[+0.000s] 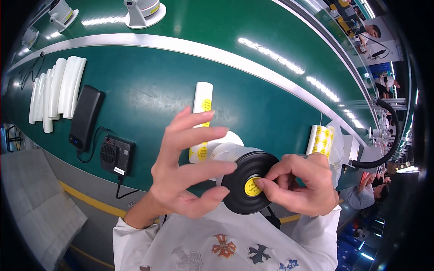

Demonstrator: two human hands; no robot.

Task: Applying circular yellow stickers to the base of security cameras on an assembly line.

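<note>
A white round-bodied device is in front of me, its ridged black disc-shaped face turned up toward me. At the middle of that face is a round yellow sticker. The thumb and index finger of my right hand pinch at the sticker's right edge. My left hand is open, fingers spread, with fingertips by the left rim of the black face. Behind my left fingers lies a white strip of yellow round stickers, partly hidden by them.
Several white paper rolls lie at the left of the green table, near a black power bank cabled to a small black fan unit. Another sticker roll stands right. White devices sit on the green belt beyond the pale rail.
</note>
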